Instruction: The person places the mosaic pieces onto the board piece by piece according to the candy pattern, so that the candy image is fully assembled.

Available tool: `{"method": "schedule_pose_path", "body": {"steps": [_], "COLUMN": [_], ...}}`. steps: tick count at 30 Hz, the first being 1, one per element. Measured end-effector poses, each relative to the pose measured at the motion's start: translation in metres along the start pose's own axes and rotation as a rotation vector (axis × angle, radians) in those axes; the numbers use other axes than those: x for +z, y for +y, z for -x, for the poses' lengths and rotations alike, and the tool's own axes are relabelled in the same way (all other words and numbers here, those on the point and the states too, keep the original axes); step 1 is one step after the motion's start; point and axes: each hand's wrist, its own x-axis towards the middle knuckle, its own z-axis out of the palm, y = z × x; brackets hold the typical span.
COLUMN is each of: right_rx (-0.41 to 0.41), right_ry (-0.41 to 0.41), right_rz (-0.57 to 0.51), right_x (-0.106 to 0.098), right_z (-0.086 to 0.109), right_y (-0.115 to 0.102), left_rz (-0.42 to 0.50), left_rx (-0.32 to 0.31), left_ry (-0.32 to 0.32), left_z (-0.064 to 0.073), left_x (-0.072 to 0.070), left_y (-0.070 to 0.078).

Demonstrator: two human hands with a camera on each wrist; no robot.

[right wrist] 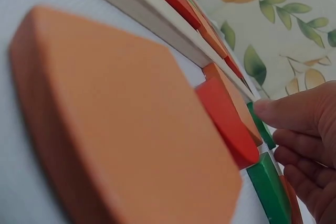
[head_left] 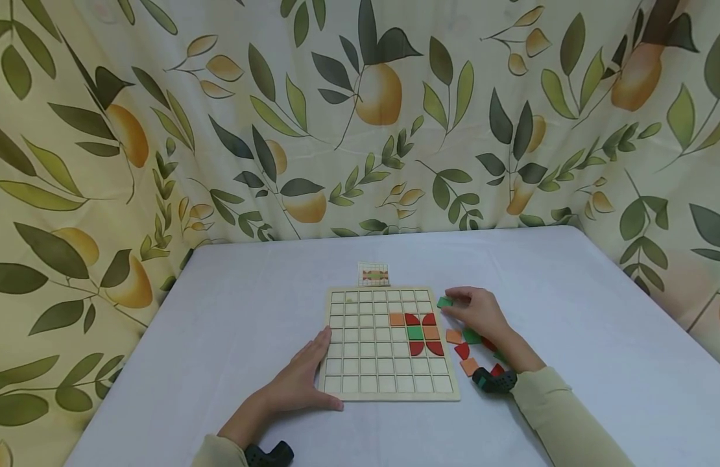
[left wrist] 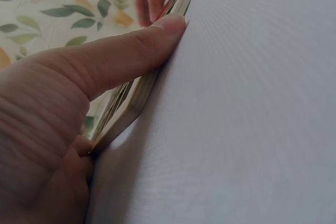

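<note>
A pale wooden grid board [head_left: 351, 350] lies on the table. My left hand [head_left: 296, 379] rests against its near left corner, fingers along the left side and the thumb straight along the front edge, as the left wrist view shows. On the board's right part sit a green square [head_left: 415, 333], orange squares [head_left: 431, 333] and several red rounded pieces [head_left: 416, 349]. Beside the board's far right corner, my right hand [head_left: 479, 312] pinches a green tile [head_left: 444, 302] between thumb and fingers. In the right wrist view the thumb overlaps that green tile [right wrist: 261, 124].
Loose orange tiles [head_left: 469, 367], red tiles [head_left: 462, 351] and green tiles [head_left: 471, 336] lie right of the board, partly under my right forearm. A small pattern card [head_left: 374, 274] stands at the board's far edge. A leaf-patterned curtain [head_left: 336, 162] hangs behind the white table [head_left: 231, 292].
</note>
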Motion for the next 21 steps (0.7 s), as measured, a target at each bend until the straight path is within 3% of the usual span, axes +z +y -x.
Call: {"method": "schedule_pose_path", "body": {"steps": [21], "right_rx": [-0.040], "right_ry": [-0.034], "right_rz": [0.037], "right_x": [0.0003], "right_z": [-0.0008], "right_y": [0.0025], "left_rz": [-0.003], "left_rx": [-0.010], "left_ry": [-0.004], "left_z": [-0.0003], "left_x": [0.0001], "left_y": [0.0000]}}
